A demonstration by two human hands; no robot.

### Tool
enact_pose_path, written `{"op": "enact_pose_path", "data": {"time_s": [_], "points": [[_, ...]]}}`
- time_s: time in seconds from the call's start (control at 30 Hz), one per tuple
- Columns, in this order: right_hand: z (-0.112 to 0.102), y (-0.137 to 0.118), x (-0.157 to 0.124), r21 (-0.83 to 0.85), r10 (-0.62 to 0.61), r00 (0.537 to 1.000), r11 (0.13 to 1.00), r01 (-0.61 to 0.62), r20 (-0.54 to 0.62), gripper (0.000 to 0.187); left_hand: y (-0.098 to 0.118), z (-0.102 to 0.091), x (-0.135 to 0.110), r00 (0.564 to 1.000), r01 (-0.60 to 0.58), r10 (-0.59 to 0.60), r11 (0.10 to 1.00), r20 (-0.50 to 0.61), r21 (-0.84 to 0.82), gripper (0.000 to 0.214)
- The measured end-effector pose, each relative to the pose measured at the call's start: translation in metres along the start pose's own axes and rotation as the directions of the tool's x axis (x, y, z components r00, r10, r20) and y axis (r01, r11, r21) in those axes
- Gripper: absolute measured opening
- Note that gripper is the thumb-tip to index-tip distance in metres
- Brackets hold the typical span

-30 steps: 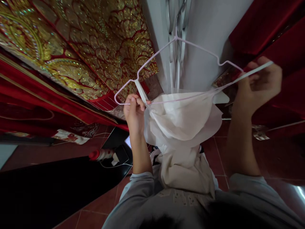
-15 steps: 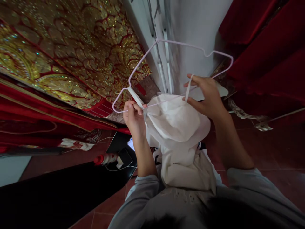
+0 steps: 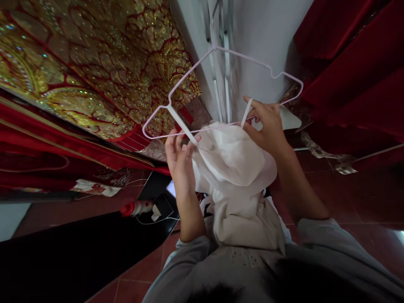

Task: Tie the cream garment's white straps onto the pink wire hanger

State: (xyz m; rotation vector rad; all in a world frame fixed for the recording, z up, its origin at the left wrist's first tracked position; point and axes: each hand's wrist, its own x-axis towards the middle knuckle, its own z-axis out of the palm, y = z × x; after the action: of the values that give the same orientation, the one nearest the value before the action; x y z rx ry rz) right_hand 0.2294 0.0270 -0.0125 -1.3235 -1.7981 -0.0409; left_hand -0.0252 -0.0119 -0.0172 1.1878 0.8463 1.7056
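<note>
A thin pink wire hanger (image 3: 271, 72) hangs from a rail against the white wall. A cream strappy garment (image 3: 233, 162) droops below its bottom bar. My left hand (image 3: 179, 158) pinches the garment's left strap (image 3: 179, 123), which runs up over the hanger's left notch. My right hand (image 3: 267, 124) is closed on the right strap (image 3: 246, 110), holding it up by the hanger's bottom bar. Both grey sleeves show at the bottom of the view.
Red and gold sequinned fabric (image 3: 104, 71) fills the left. Dark red cloth (image 3: 353, 71) hangs on the right. A black surface (image 3: 75, 252) below left carries a red-tipped object (image 3: 135, 207), a white charger and a phone (image 3: 171, 188). The floor is red tile (image 3: 362, 198).
My right hand came in from the far right with the strap to the hanger's bottom bar. My left hand stayed on the left strap, and the view shifted slightly.
</note>
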Motion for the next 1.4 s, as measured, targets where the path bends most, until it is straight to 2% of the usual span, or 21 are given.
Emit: {"op": "enact_pose_path", "data": {"time_s": [0.07, 0.17, 0.3, 0.4, 0.5, 0.6, 0.67, 0.8, 0.87, 0.93, 1.0, 1.03, 1.07, 1.17, 1.23, 1.3, 1.33, 1.37, 1.4], "points": [[0.003, -0.001, -0.001, 0.004, 0.011, 1.0, 1.0, -0.011, -0.017, 0.052, 0.0, -0.002, -0.006, 1.0, 0.013, -0.013, 1.0, -0.011, 0.023, 0.037], [0.003, 0.002, -0.002, 0.014, 0.022, 0.999, 1.0, -0.022, -0.025, 0.053, 0.004, -0.008, -0.013, 1.0, 0.01, -0.005, 0.973, -0.025, 0.231, 0.022], [-0.001, 0.008, -0.001, -0.001, 0.005, 1.0, 1.0, -0.005, -0.03, 0.053, 0.025, -0.018, -0.014, 0.999, -0.046, 0.045, 0.897, 0.013, 0.44, 0.02], [-0.002, 0.011, -0.001, -0.016, -0.022, 0.999, 1.0, 0.022, -0.035, 0.051, 0.045, -0.017, -0.01, 0.996, -0.025, -0.015, 0.906, 0.089, 0.424, 0.018], [0.0, 0.011, -0.001, -0.01, -0.026, 0.999, 1.0, 0.026, -0.037, 0.05, 0.062, -0.01, 0.002, 0.993, -0.02, -0.012, 0.964, 0.118, 0.266, 0.014], [0.001, 0.01, 0.0, 0.012, -0.014, 0.999, 1.0, 0.015, -0.03, 0.051, 0.069, -0.012, 0.022, 0.998, -0.053, 0.052, 0.998, 0.021, 0.033, 0.012], [0.0, 0.01, 0.0, 0.029, 0.002, 1.0, 1.0, -0.001, -0.013, 0.054, 0.068, -0.024, 0.036, 0.993, -0.087, 0.083, 0.995, -0.08, -0.054, 0.012], [-0.004, 0.009, 0.0, 0.044, 0.021, 1.0, 0.999, -0.021, 0.006, 0.059, 0.048, -0.053, 0.053, 0.946, -0.119, 0.097, 0.992, -0.311, -0.051, 0.026], [-0.004, 0.009, -0.001, 0.049, 0.015, 1.0, 0.999, -0.016, 0.006, 0.06, 0.034, -0.056, 0.052, 0.917, -0.133, 0.109, 0.991, -0.383, -0.036, 0.025], [-0.003, 0.009, -0.001, 0.058, 0.009, 1.0, 0.998, -0.009, 0.007, 0.062, 0.023, -0.047, 0.047, 0.947, -0.086, 0.07, 0.996, -0.313, -0.036, 0.02], [-0.002, 0.007, -0.002, 0.071, 0.0, 1.0, 0.997, -0.001, 0.017, 0.063, 0.017, -0.03, 0.041, 0.989, 0.003, -0.013, 0.998, -0.148, -0.063, 0.021], [-0.001, 0.006, -0.003, 0.078, -0.006, 1.0, 0.997, 0.004, 0.024, 0.063, 0.016, -0.021, 0.039, 0.996, 0.035, -0.042, 0.995, -0.082, -0.088, 0.023], [-0.002, 0.004, -0.004, 0.086, -0.015, 0.999, 0.996, 0.012, 0.033, 0.063, 0.015, -0.013, 0.037, 0.997, 0.048, -0.055, 0.992, -0.049, -0.121, 0.024], [-0.008, -0.001, -0.008, 0.128, -0.046, 0.998, 0.991, 0.042, 0.031, 0.063, 0.017, 0.003, 0.035, 0.997, 0.036, -0.048, 0.979, -0.055, -0.203, 0.021], [-0.014, 0.003, -0.008, 0.198, -0.058, 0.997, 0.978, 0.066, -0.047, 0.061, 0.017, 0.008, 0.035, 0.998, 0.036, -0.048, 0.971, -0.047, -0.236, 0.022], [-0.021, 0.018, -0.006, 0.28, -0.022, 0.967, 0.955, 0.095, -0.253, 0.052, 0.015, 0.01, 0.034, 0.999, 0.027, -0.038, 0.964, -0.037, -0.264, 0.022], [-0.024, 0.029, -0.004, 0.296, 0.007, 0.918, 0.947, 0.121, -0.397, 0.046, 0.015, 0.011, 0.034, 0.999, 0.016, -0.028, 0.962, -0.04, -0.274, 0.023], [-0.026, 0.043, -0.001, 0.292, 0.035, 0.841, 0.945, 0.148, -0.54, 0.043, 0.014, 0.012, 0.034, 0.999, 0.003, -0.017, 0.96, -0.049, -0.281, 0.023], [-0.029, 0.058, 0.002, 0.254, 0.045, 0.74, 0.952, 0.173, -0.671, 0.043, 0.013, 0.013, 0.034, 0.998, -0.011, -0.007, 0.959, -0.06, -0.283, 0.023]]}}
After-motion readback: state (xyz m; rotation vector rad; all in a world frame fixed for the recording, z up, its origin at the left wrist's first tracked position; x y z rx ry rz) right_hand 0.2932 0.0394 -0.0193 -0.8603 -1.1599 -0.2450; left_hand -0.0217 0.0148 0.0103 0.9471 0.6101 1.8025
